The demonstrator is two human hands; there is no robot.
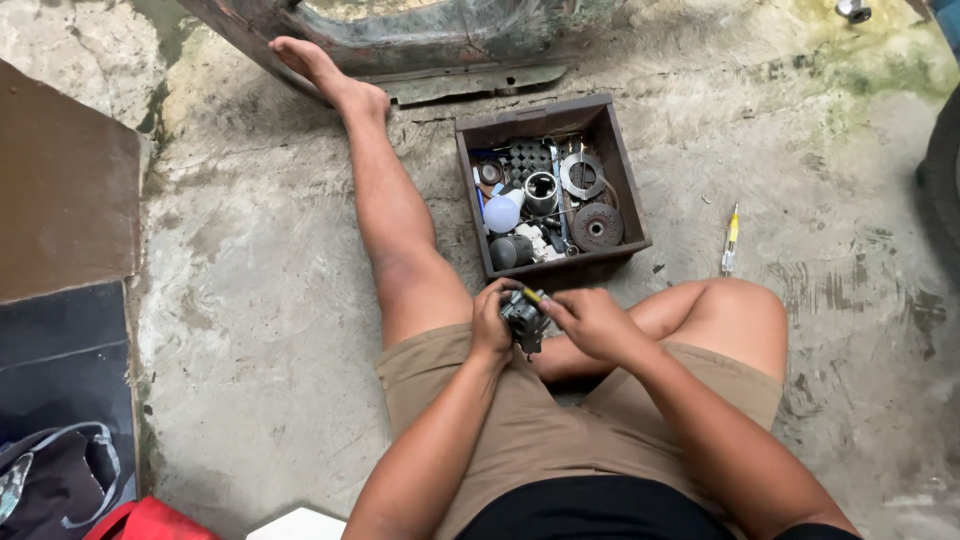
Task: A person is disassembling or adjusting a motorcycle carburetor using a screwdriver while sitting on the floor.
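While we are sitting on the concrete floor point(250, 330) with one leg stretched out and the other folded, we are holding a small dark metal part point(523, 318) just above our lap. Our left hand point(492, 322) is wrapping around its left side, and our right hand point(592, 322) is closing on its right side, so both hands are clamped on it and nearly touching each other. A short yellow-tipped tool point(531, 295) is showing at the top of the part, between our fingers; we cannot tell which hand is gripping it. Just beyond our hands, a dark open box point(612, 140) is sitting on the floor, holding a white bulb point(502, 212), metal rings and a grinding disc point(598, 226). A yellow-handled screwdriver point(731, 240) is lying on the floor, well to the right of the box.
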